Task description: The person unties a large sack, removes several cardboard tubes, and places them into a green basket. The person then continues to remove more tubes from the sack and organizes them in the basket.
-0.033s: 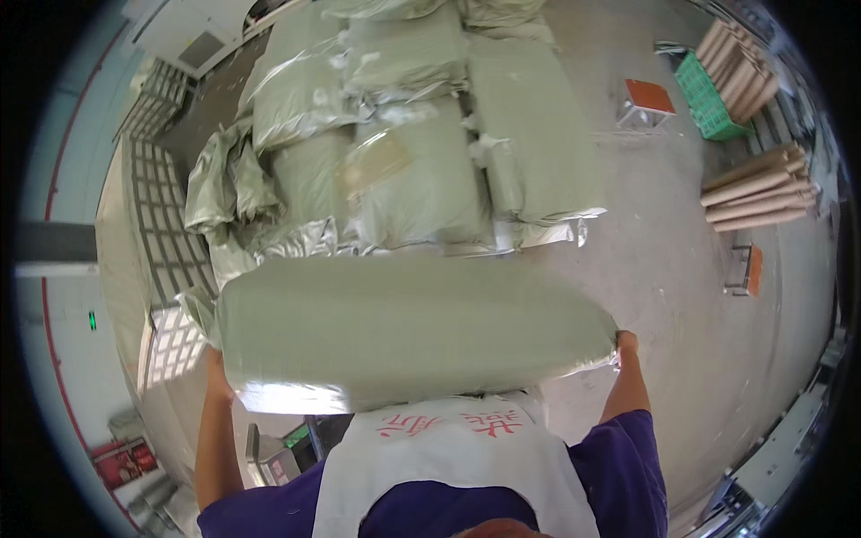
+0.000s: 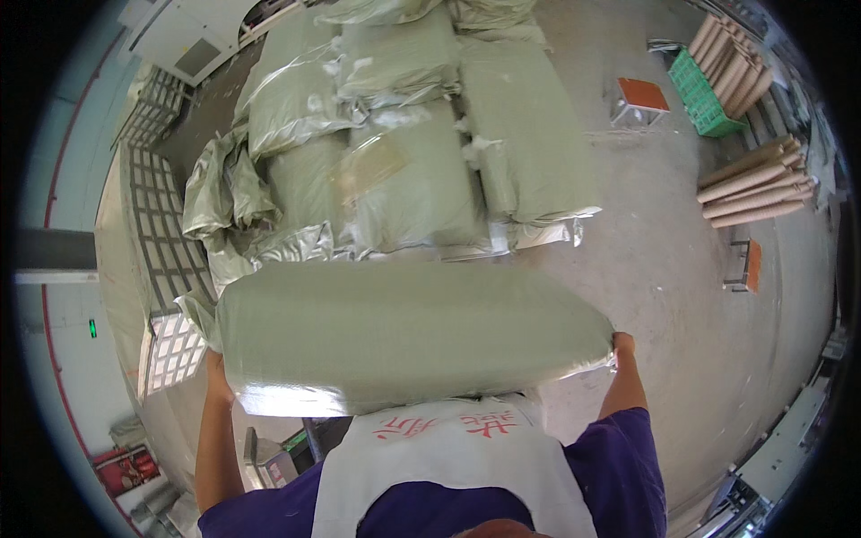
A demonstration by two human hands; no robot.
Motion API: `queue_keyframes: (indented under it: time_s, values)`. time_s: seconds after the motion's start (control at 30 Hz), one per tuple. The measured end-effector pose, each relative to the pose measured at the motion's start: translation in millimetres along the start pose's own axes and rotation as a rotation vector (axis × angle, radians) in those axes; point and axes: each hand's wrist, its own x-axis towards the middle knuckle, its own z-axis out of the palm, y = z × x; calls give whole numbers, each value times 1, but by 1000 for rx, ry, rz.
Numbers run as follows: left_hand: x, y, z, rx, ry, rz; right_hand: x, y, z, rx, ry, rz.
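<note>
The long sack point(image 2: 413, 336) hides the left hand's point(image 2: 216, 366) fingers from me; my view's top crops the stacked sacks point(image 2: 408, 170).

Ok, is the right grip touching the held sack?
Touching. The head view shows the right grip against the right end of the held sack, no gap.

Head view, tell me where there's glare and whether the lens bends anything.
In the head view, strong glare whitens the lower left edge of the held green sack; in the head view, thinner shine streaks the stacked sacks; and in the head view, fisheye bending grows toward the rim, with black corners.
</note>
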Motion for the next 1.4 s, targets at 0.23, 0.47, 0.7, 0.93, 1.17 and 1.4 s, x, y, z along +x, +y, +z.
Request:
queue_keyframes:
  time_s: [0.23,0.47,0.7,0.93,1.17,1.4]
  values:
    - [-102,32,103,753,-62,249,72,-2,21,-445,-13,-552]
    - [-99,-47,464,1428,-949,409,-132,-81,-32,753,266,-1071]
    - [-145,-129,605,985,-1278,572,-167,-37,-73,865,102,-961]
    - [-115,-79,582,934,-988,1165,-113,10,-47,1709,84,-298]
    - [-26,-32,435,1155,-524,726,-114,39,-78,1458,35,-286]
    - [-18,-49,395,791,-492,445,-161,-10,-133,448,843,-597]
